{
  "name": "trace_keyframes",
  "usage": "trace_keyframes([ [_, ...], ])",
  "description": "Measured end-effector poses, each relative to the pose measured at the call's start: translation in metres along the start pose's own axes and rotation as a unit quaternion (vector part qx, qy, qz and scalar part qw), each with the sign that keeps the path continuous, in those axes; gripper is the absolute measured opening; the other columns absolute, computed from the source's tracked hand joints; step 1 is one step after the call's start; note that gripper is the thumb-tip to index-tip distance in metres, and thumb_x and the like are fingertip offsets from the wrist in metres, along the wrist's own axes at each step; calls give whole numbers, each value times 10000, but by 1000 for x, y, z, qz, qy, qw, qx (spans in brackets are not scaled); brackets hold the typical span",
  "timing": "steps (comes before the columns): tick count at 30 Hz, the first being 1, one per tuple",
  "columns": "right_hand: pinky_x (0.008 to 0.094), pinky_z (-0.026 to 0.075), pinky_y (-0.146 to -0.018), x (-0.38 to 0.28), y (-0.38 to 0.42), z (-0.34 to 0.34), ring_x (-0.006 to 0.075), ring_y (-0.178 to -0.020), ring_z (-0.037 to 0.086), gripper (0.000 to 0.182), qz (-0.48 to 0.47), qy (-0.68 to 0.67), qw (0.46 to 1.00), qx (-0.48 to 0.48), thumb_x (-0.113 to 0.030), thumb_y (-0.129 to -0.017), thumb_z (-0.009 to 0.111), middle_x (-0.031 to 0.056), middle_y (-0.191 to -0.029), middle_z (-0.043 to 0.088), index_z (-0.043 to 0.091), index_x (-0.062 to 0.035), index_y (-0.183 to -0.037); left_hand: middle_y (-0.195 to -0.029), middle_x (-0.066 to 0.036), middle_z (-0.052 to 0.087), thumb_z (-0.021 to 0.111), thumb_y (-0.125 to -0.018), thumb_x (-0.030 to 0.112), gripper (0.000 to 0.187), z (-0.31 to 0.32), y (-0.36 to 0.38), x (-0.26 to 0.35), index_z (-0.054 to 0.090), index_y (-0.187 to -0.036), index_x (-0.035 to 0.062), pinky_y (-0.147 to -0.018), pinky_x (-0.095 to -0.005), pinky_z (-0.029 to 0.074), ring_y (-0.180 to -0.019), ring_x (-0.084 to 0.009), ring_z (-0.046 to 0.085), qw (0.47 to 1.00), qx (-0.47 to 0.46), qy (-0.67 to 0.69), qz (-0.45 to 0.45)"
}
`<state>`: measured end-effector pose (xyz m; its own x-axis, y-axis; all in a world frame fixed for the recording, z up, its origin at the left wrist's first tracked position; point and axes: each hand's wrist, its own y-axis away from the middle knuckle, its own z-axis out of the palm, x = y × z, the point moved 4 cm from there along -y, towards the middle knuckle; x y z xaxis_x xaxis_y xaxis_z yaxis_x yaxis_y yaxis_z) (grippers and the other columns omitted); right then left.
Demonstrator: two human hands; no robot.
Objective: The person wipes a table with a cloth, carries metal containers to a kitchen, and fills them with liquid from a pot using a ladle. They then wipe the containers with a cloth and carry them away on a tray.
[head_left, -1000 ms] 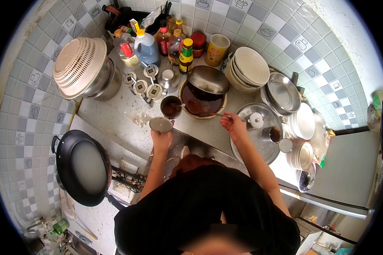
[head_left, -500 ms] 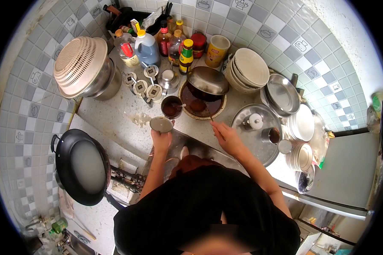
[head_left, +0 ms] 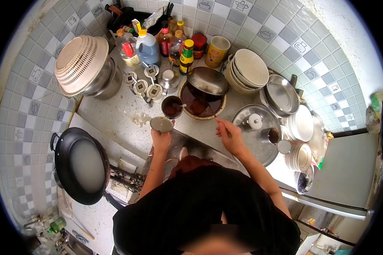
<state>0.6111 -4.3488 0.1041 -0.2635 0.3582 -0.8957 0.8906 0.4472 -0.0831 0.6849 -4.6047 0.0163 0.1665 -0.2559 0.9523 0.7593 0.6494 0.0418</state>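
Note:
My left hand (head_left: pixel 161 140) is closed around a small pale bowl (head_left: pixel 161 123), held upright close to the counter's front edge. Just behind it stands a dark cup (head_left: pixel 172 107) of reddish-brown liquid with a light spoon handle at its rim. A wide basin (head_left: pixel 208 111) of dark red sauce lies beyond, with a metal lid (head_left: pixel 208 80) leaning over its back part. My right hand (head_left: pixel 231 136) hovers between that basin and a round metal tray (head_left: pixel 251 144), fingers curled. A thin dark piece shows by its fingers, too small to name.
Sauce bottles (head_left: pixel 186 57) and a yellow tin (head_left: pixel 218 51) line the back wall. Stacked bowls (head_left: pixel 249 68) and plates (head_left: pixel 301 123) stand on the right. A black wok (head_left: pixel 87 165) with cloudy liquid sits left, below a colander (head_left: pixel 83 63). The tray holds a white lidded pot (head_left: pixel 255 121).
My right hand has drawn back from the basin, slightly to the right, and turned. The thin stick that reached from it towards the sauce no longer shows there. My left hand stays put.

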Motion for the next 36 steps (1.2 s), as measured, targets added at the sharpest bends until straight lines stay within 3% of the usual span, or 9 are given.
trace_keyframes([
  [8, 259, 525, -611, 4, -6, -11, 145, -667, 638, 260, 59, -134, 986, 74, -142, -1009, 506, 107, -811, 650, 626, 25, -1168, -852, -97, 716, 505, -803, -91, 220, -7, 0, -7, 689, -921, -61, -762, -296, 507, -810, -161, 668, 999, -3, -39, 4],
  [10, 275, 530, -597, 5, -6, -18, 162, -659, 645, 319, 115, -211, 965, 110, -207, -1029, 470, 118, -804, 645, 621, 42, -1157, -1003, -150, 681, 542, -849, -109, 255, -13, -2, -20, 555, -1097, -51, -870, -369, 544, -958, -267, 685, 992, -48, -114, -15],
  [20, 271, 522, -616, -55, 2, -51, 165, -671, 642, 362, 109, -210, 963, 129, -243, -1045, 426, 118, -796, 637, 606, 43, -1176, -994, -109, 671, 550, -870, -84, 178, -2, -3, -47, 593, -1036, -39, -879, -353, 531, -939, -219, 667, 993, -89, -76, -14],
  [25, 281, 533, -664, -78, 20, -35, 141, -691, 632, 276, -18, -111, 993, 48, -114, -1024, 458, 100, -819, 646, 600, 37, -1206, -1054, -140, 632, 464, -887, -113, 225, 3, -3, -65, 536, -1090, -50, -946, -424, 521, -1004, -258, 647, 992, -83, -99, 1],
  [28, 308, 529, -660, -80, 25, -27, 198, -728, 644, 284, -113, -6, 993, -15, -43, -967, 542, 108, -837, 635, 582, 8, -1243, -935, -179, 680, 555, -796, 56, 250, -1, -6, -83, 629, -1012, -46, -822, -385, 483, -948, -290, 642, 989, -48, -140, -1],
  [30, 364, 504, -622, -81, 28, -19, 301, -749, 625, 383, -203, 98, 972, -70, -6, -890, 616, 138, -843, 587, 562, -19, -1269, -932, -191, 677, 566, -791, 68, 251, 1, -6, -85, 628, -1008, -43, -820, -393, 480, -940, -305, 640, 990, -47, -132, -4],
  [32, 380, 500, -619, -84, 30, -19, 308, -739, 617, 402, -240, 138, 957, -82, -9, -881, 626, 136, -848, 584, 555, -22, -1276, -930, -204, 674, 577, -787, 80, 253, 2, -7, -87, 627, -1004, -41, -818, -402, 477, -932, -320, 638, 991, -47, -125, -6],
  [34, 395, 495, -616, -89, 31, -18, 316, -730, 609, 421, -276, 178, 940, -94, -12, -872, 636, 135, -853, 581, 549, -25, -1284, -1052, -156, 638, 470, -899, -121, 209, 2, -9, -94, 518, -1090, -50, -941, -440, 527, -974, -296, 675, 982, -73, -171, 7],
  [36, 400, 499, -626, -89, 32, -18, 314, -743, 608, 438, -281, 181, 937, -104, -23, -866, 647, 135, -874, 583, 545, -31, -1292, -1048, -155, 638, 466, -895, -125, 215, 3, -9, -93, 517, -1089, -50, -942, -440, 527, -974, -295, 675, 981, -80, -173, 21],
])
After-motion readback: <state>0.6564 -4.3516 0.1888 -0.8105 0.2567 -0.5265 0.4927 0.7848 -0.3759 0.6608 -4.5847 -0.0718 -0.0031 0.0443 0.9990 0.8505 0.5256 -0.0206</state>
